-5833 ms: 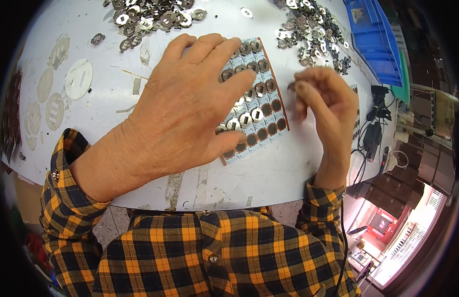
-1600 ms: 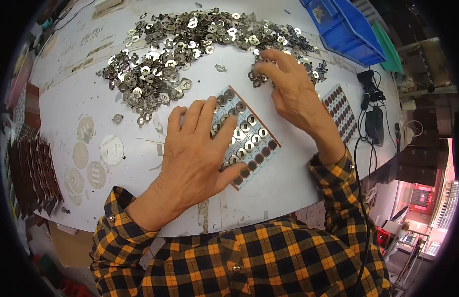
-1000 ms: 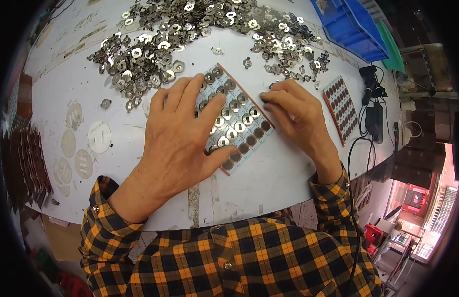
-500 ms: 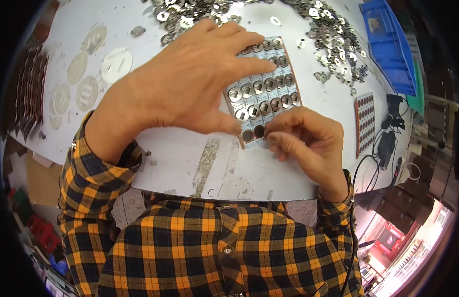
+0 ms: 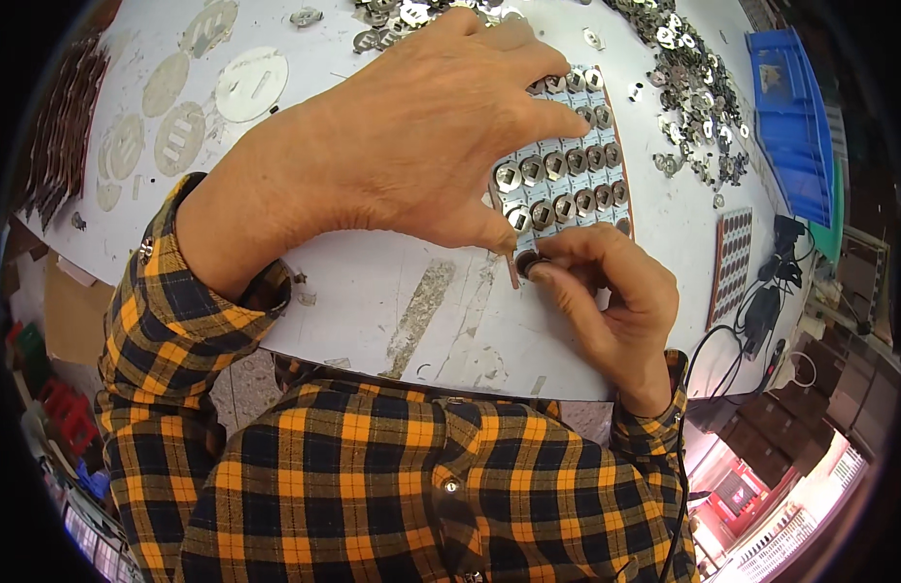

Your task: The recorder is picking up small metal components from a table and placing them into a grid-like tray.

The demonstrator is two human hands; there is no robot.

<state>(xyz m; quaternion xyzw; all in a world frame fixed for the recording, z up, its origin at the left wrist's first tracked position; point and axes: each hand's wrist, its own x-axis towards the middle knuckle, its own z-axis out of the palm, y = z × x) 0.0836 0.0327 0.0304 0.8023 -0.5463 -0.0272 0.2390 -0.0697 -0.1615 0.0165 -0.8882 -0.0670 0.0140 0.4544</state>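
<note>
A light-blue circuit board panel (image 5: pixel 574 178) with a brown edge lies on the table, with rows of round silvery metal pieces on it. My left hand (image 5: pixel 411 131) spreads over its left side, fingers apart and reaching the upper rows. The left thumb presses near the lower left edge. At the panel's lower left corner, my right hand (image 5: pixel 611 291) has its thumb and forefinger pinched together over a dark round spot (image 5: pixel 528 263). Whatever lies between those fingertips is too small and covered to make out. The right hand hides most of the bottom row.
Loose metal pieces (image 5: pixel 698 92) are heaped at the far side. A blue bin (image 5: pixel 790 126) stands far right, above a second panel (image 5: pixel 730 267) and a black cable (image 5: pixel 761 311). Stacked brown panels (image 5: pixel 67 126) stand at the left. A white disc (image 5: pixel 251 85) lies behind my left forearm.
My right fingertips have moved left along the bottom row, from beside the second dark spot to the corner one. The whole view has shifted a little, so the table appears farther right.
</note>
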